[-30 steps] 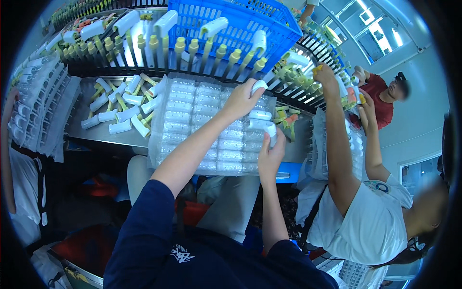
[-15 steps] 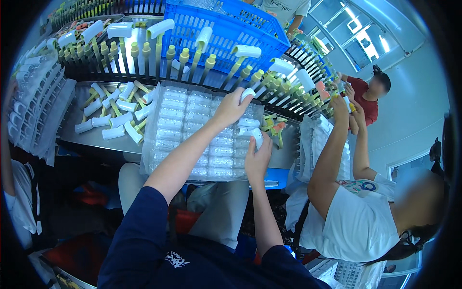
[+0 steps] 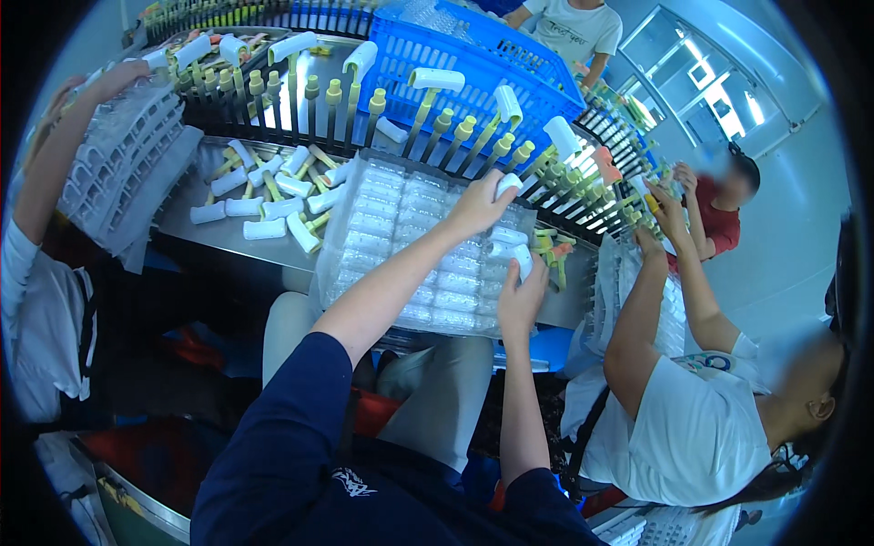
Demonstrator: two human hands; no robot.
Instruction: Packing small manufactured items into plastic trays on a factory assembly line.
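Observation:
My left hand (image 3: 477, 207) is closed on a white curved plastic part (image 3: 509, 186) above the far right corner of a clear plastic blister tray (image 3: 365, 185). The tray's rows of pockets hold pale parts that show faintly. In my right hand (image 3: 522, 298), closed at the tray's right edge, is another white curved plastic part (image 3: 522, 260). A further white part (image 3: 506, 237) lies on the tray between my two hands.
A rack of upright posts with yellow tips (image 3: 333, 94) runs behind the tray, some bearing white parts. Loose white parts (image 3: 244, 207) lie on the metal table at left. Beyond stands a blue crate (image 3: 414, 53). Stacked trays (image 3: 123, 173) stand at left; co-workers (image 3: 678, 428) sit close on both sides.
The whole view has shifted, so the scene sits further right. My hands keep nearly the same places over the tray. A co-worker's arm now reaches over the stacked trays at left.

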